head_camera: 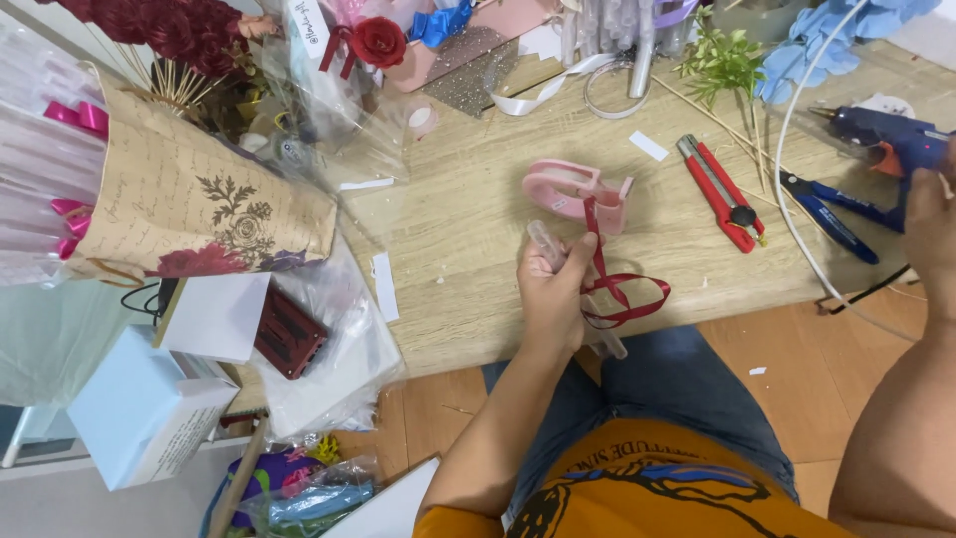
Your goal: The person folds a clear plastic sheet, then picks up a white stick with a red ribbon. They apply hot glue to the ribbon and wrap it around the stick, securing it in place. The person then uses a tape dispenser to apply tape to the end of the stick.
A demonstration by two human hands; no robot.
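Fingers of left hand (551, 296) pinch dark-red ribbon (619, 291) and clear stick (546, 244) — right hand (933, 231) grips glue gun (891, 138).

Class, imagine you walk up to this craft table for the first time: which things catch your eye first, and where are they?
At the centre, the left hand pinches a looped dark red ribbon and a clear stick above the table edge, with a pink tape dispenser just behind. At far right, the right hand grips a blue glue gun. On the left lies a brown paper-wrapped bouquet.
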